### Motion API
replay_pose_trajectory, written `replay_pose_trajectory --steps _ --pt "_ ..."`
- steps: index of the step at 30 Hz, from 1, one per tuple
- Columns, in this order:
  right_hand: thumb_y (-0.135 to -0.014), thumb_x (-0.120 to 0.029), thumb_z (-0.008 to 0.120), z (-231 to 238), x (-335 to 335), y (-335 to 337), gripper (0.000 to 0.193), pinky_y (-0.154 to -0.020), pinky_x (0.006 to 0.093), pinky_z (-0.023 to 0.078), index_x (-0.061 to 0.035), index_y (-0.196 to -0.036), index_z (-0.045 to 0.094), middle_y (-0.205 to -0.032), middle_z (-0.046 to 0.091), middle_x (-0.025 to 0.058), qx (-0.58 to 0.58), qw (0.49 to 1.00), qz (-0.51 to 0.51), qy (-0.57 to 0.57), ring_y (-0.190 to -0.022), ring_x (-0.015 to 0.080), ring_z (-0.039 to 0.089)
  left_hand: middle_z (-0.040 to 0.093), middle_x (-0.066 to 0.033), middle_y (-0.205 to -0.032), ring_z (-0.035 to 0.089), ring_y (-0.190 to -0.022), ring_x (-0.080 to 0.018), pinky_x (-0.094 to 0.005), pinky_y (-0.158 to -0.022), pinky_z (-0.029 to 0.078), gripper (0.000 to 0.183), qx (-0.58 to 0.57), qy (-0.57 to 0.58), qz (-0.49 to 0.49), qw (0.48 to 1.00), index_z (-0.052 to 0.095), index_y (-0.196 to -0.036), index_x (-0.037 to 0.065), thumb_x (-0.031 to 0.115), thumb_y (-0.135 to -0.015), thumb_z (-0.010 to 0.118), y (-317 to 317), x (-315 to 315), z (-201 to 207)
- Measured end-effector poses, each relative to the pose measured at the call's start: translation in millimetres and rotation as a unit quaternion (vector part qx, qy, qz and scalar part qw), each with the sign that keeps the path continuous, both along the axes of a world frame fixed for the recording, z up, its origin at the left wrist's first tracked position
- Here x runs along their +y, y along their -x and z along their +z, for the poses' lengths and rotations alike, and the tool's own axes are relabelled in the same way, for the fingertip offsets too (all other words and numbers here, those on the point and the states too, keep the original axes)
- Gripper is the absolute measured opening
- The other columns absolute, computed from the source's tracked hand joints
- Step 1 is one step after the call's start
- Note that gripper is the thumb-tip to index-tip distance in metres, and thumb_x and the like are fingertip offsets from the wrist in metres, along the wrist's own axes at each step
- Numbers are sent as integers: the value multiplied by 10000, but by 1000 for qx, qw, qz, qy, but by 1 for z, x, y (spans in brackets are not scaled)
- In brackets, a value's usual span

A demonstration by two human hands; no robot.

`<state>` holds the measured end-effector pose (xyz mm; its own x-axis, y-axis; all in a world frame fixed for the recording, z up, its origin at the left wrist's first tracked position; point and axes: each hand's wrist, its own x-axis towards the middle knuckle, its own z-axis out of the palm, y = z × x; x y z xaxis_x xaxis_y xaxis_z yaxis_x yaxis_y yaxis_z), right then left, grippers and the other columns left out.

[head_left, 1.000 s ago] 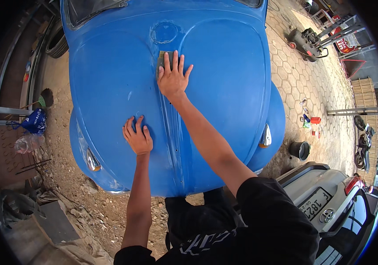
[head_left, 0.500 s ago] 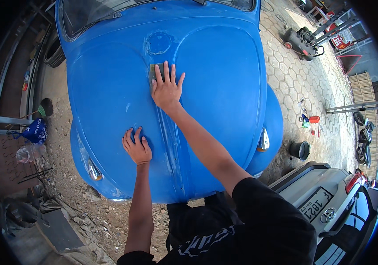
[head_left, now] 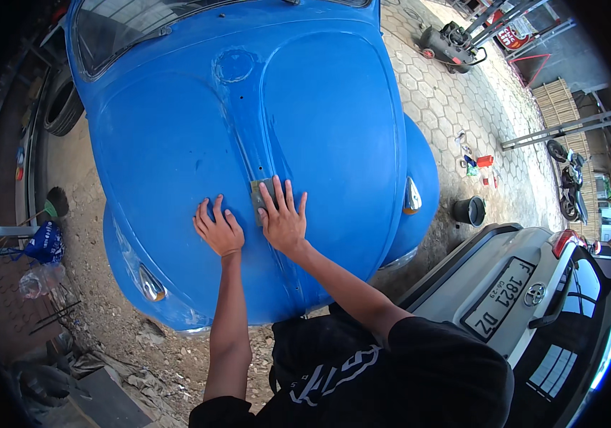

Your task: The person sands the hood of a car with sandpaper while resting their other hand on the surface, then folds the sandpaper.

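A blue car hood [head_left: 334, 128] with a rounded shape and a raised centre ridge spreads in front of me. My right hand [head_left: 284, 222] lies on the ridge, fingers stretched, pressing a flat grey-green piece of sandpaper [head_left: 257, 197] against the paint. Most of the sandpaper is hidden under the palm and fingers. To its left, my left hand [head_left: 220, 227] rests on the hood with fingers spread and nothing in it. Pale scuffs run along the ridge, and a round mark [head_left: 235, 65] sits near its upper end.
A silver car [head_left: 491, 285] stands close at the lower right. Beyond the hood's right side are a black bucket [head_left: 469, 211] and an air compressor [head_left: 452, 48]. A tyre [head_left: 64, 108], a broom [head_left: 55, 202] and a blue bag [head_left: 43, 243] are at the left.
My right hand has slid down the ridge toward me with the sandpaper under it. The left hand stays on the hood, now almost level with the right. The view has shifted slightly.
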<state>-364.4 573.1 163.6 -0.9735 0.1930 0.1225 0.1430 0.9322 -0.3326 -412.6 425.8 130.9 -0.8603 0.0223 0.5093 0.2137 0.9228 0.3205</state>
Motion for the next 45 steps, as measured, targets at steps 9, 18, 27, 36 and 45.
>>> replay_pose_trajectory --steps 9,18,27,36,45 --pt "-1059 -371 378 10 27 126 567 -1199 673 105 -215 -1599 310 -1681 199 122 83 995 -45 -23 -1536 364 207 512 -125 -1388 456 -1315 -348 -564 -1132 296 346 -3 -15 -18 1000 628 -1288 177 258 -1000 456 8 21 -3" --pt "-1054 -373 402 -14 -17 -34 583 -1183 694 108 -229 -1609 293 -1680 207 122 -42 998 -39 -21 -1537 388 197 513 -117 -1384 448 -1335 -341 -558 -1140 286 352 -2 -4 4 1000 628 -1289 182 256 -984 470 -1 0 -2" --pt "-1075 -377 355 20 26 145 560 -1185 693 116 -207 -1605 290 -1678 203 126 71 996 -57 -7 -1541 393 175 518 -125 -1375 443 -1336 -339 -559 -1140 287 348 -4 -19 -16 1000 626 -1286 174 261 -1004 443 7 21 -1" --pt "-1055 -379 415 -9 -3 -13 568 -1163 724 110 -252 -1600 320 -1687 198 99 -17 999 -26 -6 -1541 402 177 513 -131 -1385 447 -1327 -348 -556 -1145 287 352 -7 -10 -9 1000 625 -1291 169 256 -1005 438 -1 5 1" --pt "-1061 -372 394 10 25 131 558 -1192 681 117 -243 -1598 317 -1683 202 99 100 995 -14 11 -1540 370 189 524 -110 -1374 452 -1321 -337 -552 -1146 290 348 1 -8 -5 1000 643 -1277 189 270 -1009 436 3 13 -3"
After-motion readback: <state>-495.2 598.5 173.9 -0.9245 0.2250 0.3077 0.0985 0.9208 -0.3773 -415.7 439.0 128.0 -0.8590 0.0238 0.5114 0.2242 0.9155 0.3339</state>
